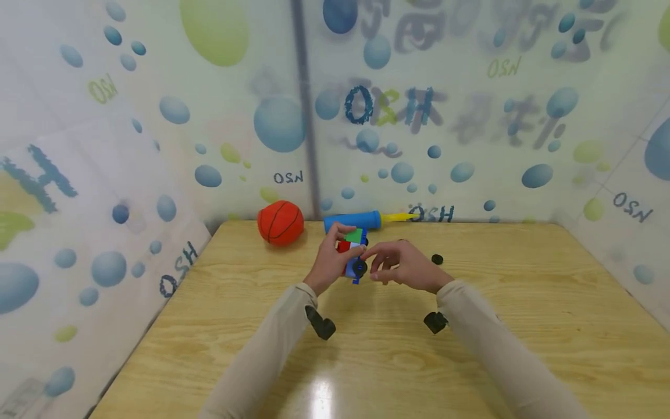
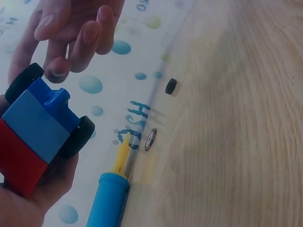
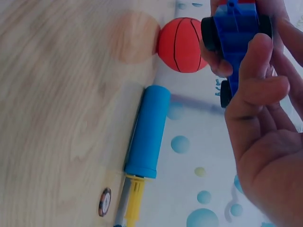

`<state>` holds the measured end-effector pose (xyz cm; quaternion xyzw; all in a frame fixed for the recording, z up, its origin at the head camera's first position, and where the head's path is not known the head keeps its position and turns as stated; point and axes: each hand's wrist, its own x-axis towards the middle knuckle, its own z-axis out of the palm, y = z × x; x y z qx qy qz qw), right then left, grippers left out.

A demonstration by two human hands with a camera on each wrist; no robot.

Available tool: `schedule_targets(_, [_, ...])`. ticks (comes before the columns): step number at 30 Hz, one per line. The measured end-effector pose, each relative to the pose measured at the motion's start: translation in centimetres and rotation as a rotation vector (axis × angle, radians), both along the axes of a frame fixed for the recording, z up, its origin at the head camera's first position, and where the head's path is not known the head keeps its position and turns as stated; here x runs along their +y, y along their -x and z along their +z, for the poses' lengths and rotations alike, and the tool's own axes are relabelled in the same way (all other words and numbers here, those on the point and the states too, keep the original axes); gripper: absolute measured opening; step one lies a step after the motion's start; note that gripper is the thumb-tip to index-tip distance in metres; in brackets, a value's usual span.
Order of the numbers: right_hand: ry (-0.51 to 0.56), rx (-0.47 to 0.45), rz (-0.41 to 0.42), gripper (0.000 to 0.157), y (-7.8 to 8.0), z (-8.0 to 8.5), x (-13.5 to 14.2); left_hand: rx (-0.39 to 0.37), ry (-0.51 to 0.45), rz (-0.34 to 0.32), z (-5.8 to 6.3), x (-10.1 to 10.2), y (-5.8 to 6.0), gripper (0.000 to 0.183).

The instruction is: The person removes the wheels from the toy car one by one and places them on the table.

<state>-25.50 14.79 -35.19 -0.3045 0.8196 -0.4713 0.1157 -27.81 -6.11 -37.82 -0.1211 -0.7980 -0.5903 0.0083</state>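
Three black wheels [image 3: 211,34] can be made out on the toy car [image 2: 40,127], which is held up over the table [image 1: 398,372] in the curled fingers of the left hand [image 1: 331,259]. Its blue, red and green blocks are joined, so the body looks built. Whether the fourth wheel place is filled I cannot tell, as fingers cover that corner; one loose wheel [image 1: 437,259] lies on the table beyond the right hand [image 1: 405,266], so fitting it may well be what is left. The right hand is beside the car, fingers loosely bent and slightly apart, with nothing visible in them; whether a fingertip touches the car is unclear.

Only the head view shows the green block [image 1: 355,235]. The right wrist view gives the blue underside [image 3: 236,28], while the left wrist view shows a pair of wheels at one end. Both wrist views show a round disc [image 2: 150,139] near the yellow nozzle of the blue hand pump [image 1: 361,220]. The red toy basketball [image 1: 280,223] is absent from the left wrist view.
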Motion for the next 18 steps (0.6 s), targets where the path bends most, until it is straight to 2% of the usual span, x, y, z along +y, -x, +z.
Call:
schedule_targets(5, [0.038, -0.013, -0.023, 0.032, -0.3, -0.9, -0.9, 0.013, 0.005, 0.006, -0.1, 0.0, 0.1, 0.040])
schedule_targets(12, [0.112, -0.011, -0.159, 0.023, -0.8, -1.7, -2.2, -0.001, -0.028, 0.010, 0.0, 0.1, 0.1, 0.040])
schedule_targets(18, [0.200, -0.016, -0.199, 0.023, -1.1, -2.6, -2.8, -0.011, -0.049, 0.015, -0.3, 0.2, 0.1, 0.043])
